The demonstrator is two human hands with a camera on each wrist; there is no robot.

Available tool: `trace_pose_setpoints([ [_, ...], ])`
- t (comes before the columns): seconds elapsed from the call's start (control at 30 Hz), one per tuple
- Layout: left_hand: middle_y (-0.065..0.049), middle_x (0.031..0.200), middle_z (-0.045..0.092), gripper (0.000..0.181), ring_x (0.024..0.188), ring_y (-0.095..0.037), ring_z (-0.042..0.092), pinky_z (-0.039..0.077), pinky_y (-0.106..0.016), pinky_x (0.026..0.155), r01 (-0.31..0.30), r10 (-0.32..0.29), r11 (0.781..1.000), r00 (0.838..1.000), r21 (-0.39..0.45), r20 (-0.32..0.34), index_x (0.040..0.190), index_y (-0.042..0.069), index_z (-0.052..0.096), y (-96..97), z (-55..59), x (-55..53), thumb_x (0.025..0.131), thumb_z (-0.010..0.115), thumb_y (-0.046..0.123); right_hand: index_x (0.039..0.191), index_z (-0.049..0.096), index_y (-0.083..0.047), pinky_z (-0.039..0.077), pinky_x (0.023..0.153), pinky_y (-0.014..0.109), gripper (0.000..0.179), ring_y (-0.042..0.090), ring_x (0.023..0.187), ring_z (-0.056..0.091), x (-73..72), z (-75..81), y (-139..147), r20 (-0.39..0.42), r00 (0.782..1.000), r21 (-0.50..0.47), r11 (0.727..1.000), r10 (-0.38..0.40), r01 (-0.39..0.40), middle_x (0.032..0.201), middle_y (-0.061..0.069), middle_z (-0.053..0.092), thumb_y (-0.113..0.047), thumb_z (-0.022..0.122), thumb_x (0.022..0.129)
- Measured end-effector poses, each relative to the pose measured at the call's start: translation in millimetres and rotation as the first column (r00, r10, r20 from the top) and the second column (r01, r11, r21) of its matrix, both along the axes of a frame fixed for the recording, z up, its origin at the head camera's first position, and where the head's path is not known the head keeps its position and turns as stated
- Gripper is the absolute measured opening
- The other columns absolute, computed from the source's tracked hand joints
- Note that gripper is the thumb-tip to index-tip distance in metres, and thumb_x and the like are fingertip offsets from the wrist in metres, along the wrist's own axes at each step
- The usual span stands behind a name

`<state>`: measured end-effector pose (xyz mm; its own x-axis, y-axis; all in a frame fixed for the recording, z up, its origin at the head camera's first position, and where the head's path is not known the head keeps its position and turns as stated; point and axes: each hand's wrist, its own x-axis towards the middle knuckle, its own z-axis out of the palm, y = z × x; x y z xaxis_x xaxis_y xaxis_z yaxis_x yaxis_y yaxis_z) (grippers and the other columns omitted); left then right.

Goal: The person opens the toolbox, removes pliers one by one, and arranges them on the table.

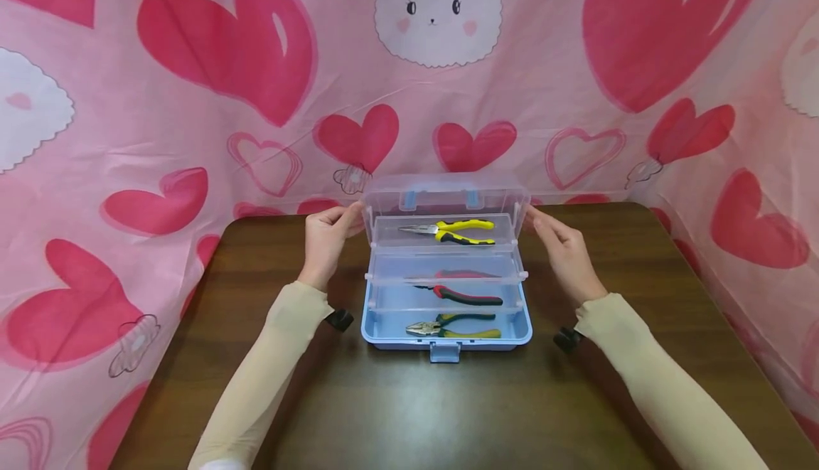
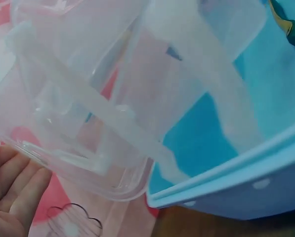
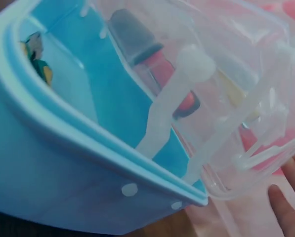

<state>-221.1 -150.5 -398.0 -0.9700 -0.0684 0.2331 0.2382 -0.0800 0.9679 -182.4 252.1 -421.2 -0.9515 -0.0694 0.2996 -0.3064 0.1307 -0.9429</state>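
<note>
A tool box with a pale blue base point(image 1: 448, 344) stands with its clear lid point(image 1: 448, 184) raised and its translucent trays spread in tiers. Long-nose pliers with yellow and black handles point(image 1: 466, 226) lie in the top tray. Red-and-black-handled pliers point(image 1: 470, 296) are in a lower tray, partly seen through plastic. At the bottom of the base lie green-and-yellow-handled pliers point(image 1: 448, 328). My left hand point(image 1: 325, 239) is at the lid's left side, its fairly straight fingers point(image 2: 23, 185) by the lid edge. On the opposite side, my right hand point(image 1: 566, 253) has extended fingers point(image 3: 285, 210) beside the lid.
The box stands on a dark wooden table point(image 1: 409, 413), towards its back edge. Behind it and along both sides hangs a pink cloth point(image 1: 409, 93) with hearts and rabbit faces. A blue latch point(image 1: 444, 353) projects from the front of the base.
</note>
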Motion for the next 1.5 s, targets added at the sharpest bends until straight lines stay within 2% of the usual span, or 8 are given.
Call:
trace_pose_setpoints([
  [0.13,-0.007,0.117,0.077,0.036,0.102,-0.013,0.075,0.059,-0.036,0.092,0.071,-0.074,0.996,0.996,0.057,0.051,0.13,-0.01,0.066,0.2,-7.8,-4.0,0.102,0.068,0.013,0.157,0.045,-0.005,0.046,0.111,0.027,0.05,0.022,0.141,0.052,-11.6,-3.8,1.7,0.034,0.992,-0.116,0.987,0.12,-0.115,0.16,0.014,0.047,-0.03,0.046,0.113],
  [0.23,-0.008,0.131,0.072,0.039,0.11,-0.011,0.071,0.059,-0.035,0.094,0.101,-0.108,0.992,0.991,0.081,0.08,0.139,-0.004,0.062,-1.4,-15.9,-7.4,0.102,0.066,0.009,0.163,0.037,-0.016,0.047,0.109,0.025,0.053,0.026,0.152,0.038,-19.5,-3.3,2.9,0.1,0.975,-0.114,0.975,0.201,-0.189,0.168,0.007,0.036,-0.035,0.042,0.113],
  [0.5,-0.004,0.126,0.074,0.039,0.104,-0.008,0.073,0.057,-0.03,0.096,0.083,-0.1,0.991,0.98,0.104,0.173,0.138,-0.002,0.064,-5.9,-44.0,-15.9,0.101,0.069,0.009,0.168,0.018,-0.027,0.024,0.125,0.047,0.057,0.025,0.161,0.013,-35.6,-8.8,2.5,0.232,0.908,-0.141,0.936,0.348,-0.323,0.174,-0.005,0.015,-0.036,0.034,0.115],
  [0.73,-0.018,0.141,0.064,0.044,0.121,-0.015,0.068,0.053,-0.03,0.103,0.108,-0.114,0.993,0.96,0.038,0.255,0.145,0.0,0.059,-3.3,-59.5,-17.4,0.102,0.067,0.006,0.169,0.012,-0.024,0.018,0.126,0.051,0.061,0.029,0.161,0.009,-42.1,-22.3,1.6,0.307,0.87,-0.212,0.919,0.386,-0.333,0.175,-0.001,0.011,-0.042,0.031,0.114],
  [0.83,-0.018,0.144,0.062,0.046,0.129,-0.02,0.063,0.05,-0.032,0.107,0.119,-0.11,0.993,0.948,-0.013,0.299,0.147,0.002,0.057,-2.7,-64.8,-17.4,0.102,0.067,0.007,0.169,0.009,-0.024,0.018,0.126,0.049,0.061,0.03,0.161,0.009,-43.6,-28.3,0.5,0.343,0.849,-0.239,0.911,0.403,-0.336,0.176,0.0,0.009,-0.044,0.028,0.114],
  [1.0,-0.016,0.145,0.061,0.047,0.132,-0.024,0.061,0.049,-0.033,0.109,0.128,-0.126,0.992,0.923,0.018,0.365,0.149,0.004,0.056,-2.6,-73.9,-14.3,0.103,0.065,0.009,0.169,0.0,-0.019,0.017,0.127,0.045,0.063,0.031,0.161,0.003,-41.0,-37.6,0.0,0.36,0.825,-0.265,0.895,0.436,-0.358,0.176,0.002,0.0,-0.043,0.02,0.114],
  [1.23,-0.018,0.149,0.058,0.05,0.136,-0.026,0.058,0.05,-0.031,0.106,0.164,-0.182,0.983,0.903,0.079,0.39,0.151,0.001,0.051,-3.8,-79.5,-11.5,0.103,0.064,0.007,0.166,-0.004,-0.006,0.018,0.127,0.042,0.068,0.033,0.161,-0.001,-40.6,-47.0,-2.8,0.35,0.813,-0.342,0.872,0.465,-0.351,0.175,0.012,-0.003,-0.044,0.016,0.114],
  [1.5,-0.017,0.151,0.056,0.05,0.138,-0.027,0.056,0.049,-0.032,0.108,0.189,-0.209,0.978,0.897,0.09,0.39,0.153,0.001,0.049,-4.9,-80.0,-14.9,0.105,0.061,0.007,0.167,-0.003,-0.007,0.015,0.126,0.045,0.077,0.033,0.161,0.002,-44.2,-49.0,-4.6,0.372,0.82,-0.32,0.89,0.434,-0.326,0.175,0.011,0.0,-0.056,0.02,0.111],
])
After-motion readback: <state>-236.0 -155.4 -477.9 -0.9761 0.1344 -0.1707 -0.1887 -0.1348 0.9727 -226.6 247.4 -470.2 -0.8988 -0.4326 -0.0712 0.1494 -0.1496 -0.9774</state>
